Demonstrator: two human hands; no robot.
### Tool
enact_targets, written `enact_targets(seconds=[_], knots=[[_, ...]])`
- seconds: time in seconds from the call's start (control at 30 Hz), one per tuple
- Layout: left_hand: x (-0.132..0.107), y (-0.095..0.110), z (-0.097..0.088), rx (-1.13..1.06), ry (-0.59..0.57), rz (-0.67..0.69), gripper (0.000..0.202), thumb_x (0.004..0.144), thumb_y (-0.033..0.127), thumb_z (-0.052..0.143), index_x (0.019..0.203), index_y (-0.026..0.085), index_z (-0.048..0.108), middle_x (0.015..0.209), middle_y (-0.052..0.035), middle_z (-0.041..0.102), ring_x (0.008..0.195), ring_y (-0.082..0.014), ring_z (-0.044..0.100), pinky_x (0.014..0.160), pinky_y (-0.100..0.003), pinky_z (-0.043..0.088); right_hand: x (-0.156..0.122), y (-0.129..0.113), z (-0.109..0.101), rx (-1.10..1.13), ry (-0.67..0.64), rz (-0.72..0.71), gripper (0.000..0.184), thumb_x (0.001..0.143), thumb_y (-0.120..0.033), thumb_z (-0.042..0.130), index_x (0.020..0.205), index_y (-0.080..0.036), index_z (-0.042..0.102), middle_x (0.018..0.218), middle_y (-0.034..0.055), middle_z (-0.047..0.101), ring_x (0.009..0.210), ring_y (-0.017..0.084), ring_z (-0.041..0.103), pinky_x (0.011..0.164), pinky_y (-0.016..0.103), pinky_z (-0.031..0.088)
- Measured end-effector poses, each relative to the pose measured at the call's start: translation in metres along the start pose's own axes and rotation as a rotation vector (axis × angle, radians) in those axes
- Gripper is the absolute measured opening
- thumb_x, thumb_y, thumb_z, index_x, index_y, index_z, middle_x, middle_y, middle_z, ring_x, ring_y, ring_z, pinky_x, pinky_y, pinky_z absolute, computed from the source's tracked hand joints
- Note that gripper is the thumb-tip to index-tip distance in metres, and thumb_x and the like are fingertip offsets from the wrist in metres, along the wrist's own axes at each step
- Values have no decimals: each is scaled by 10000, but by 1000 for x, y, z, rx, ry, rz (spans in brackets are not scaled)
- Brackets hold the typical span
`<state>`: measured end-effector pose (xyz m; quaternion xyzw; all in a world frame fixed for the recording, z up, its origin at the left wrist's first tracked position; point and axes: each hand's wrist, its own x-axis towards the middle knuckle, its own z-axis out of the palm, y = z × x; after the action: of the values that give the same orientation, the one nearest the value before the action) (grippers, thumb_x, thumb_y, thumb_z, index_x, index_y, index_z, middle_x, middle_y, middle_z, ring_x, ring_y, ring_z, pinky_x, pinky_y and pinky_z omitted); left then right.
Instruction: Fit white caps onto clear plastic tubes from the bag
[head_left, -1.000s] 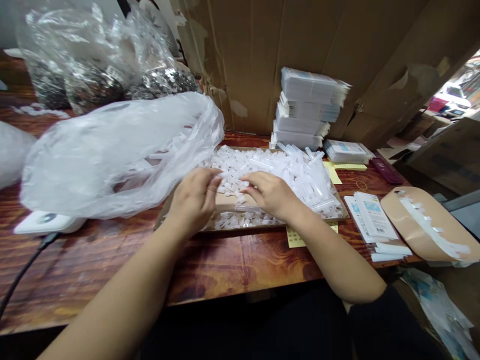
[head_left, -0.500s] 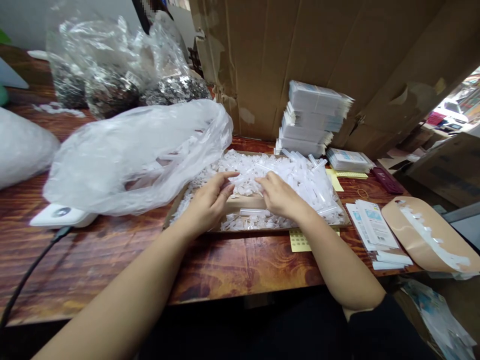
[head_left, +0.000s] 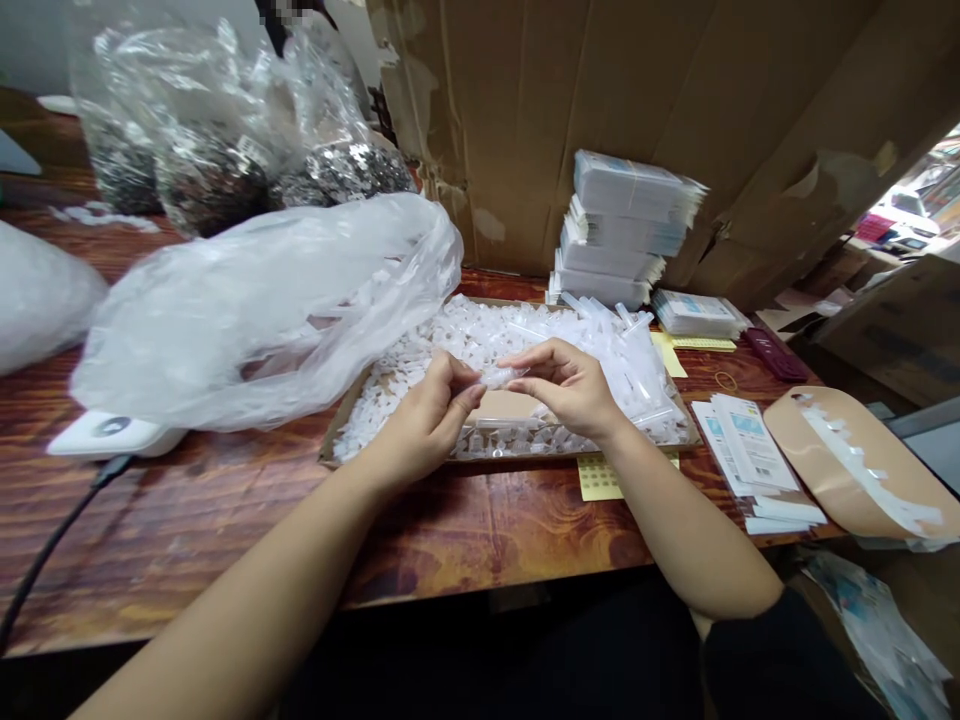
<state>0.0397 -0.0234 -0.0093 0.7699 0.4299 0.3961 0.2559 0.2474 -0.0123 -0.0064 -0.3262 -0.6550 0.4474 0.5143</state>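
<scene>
My left hand and my right hand meet above a shallow cardboard tray heaped with small clear plastic tubes and caps. Both hands pinch the ends of one small clear tube, held just above the tray's bare middle. The fingers of each hand are curled and pressed together on it.
A big translucent plastic bag lies left of the tray over a white device with a black cable. Bags of dark metal parts stand behind. Stacked packets, printed leaflets, yellow sticker sheets and cardboard walls are on the right.
Both hands rose from the pile of pieces and came together, now holding one small clear tube between them above the tray.
</scene>
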Motion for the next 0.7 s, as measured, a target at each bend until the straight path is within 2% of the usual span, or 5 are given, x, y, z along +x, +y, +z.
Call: enact_targets(seconds=[0.13, 0.27, 0.4, 0.53, 0.7], knots=[[-2, 5, 2, 4, -16, 21, 144, 954, 381, 506, 970, 243, 467, 898, -36, 643, 821, -212, 629, 790, -361, 522, -6, -8, 0, -110, -23, 20, 366, 802, -530, 821, 940, -216, 695, 926, 26, 748, 865, 171, 741, 847, 347, 633], [-3, 6, 3, -7, -42, 12, 165, 963, 403, 496, 961, 242, 457, 873, -29, 623, 799, -208, 626, 772, -356, 512, -10, -18, -2, -426, -59, 115, 489, 952, -641, 604, 734, -204, 620, 632, -14, 610, 603, 131, 597, 619, 289, 510], [-3, 6, 3, -28, -61, 2, 189, 965, 423, 495, 962, 236, 467, 889, -38, 631, 832, -222, 633, 801, -369, 513, -12, -25, -8, -560, -94, -74, 309, 905, -506, 707, 979, -208, 677, 951, 42, 691, 748, 143, 596, 708, 297, 506], [-4, 7, 3, -42, -85, 10, 196, 969, 428, 500, 949, 235, 471, 860, -34, 627, 802, -222, 620, 773, -364, 502, -12, -25, -8, -576, -126, -3, 329, 979, -489, 586, 818, -206, 627, 730, 1, 598, 656, 137, 523, 654, 299, 446], [-4, 8, 3, -60, -61, 25, 174, 971, 401, 500, 951, 229, 480, 875, -34, 624, 806, -208, 607, 772, -353, 494, -13, -25, -2, -524, -126, 10, 260, 910, -459, 671, 964, -208, 630, 870, 11, 639, 713, 133, 529, 659, 279, 432]])
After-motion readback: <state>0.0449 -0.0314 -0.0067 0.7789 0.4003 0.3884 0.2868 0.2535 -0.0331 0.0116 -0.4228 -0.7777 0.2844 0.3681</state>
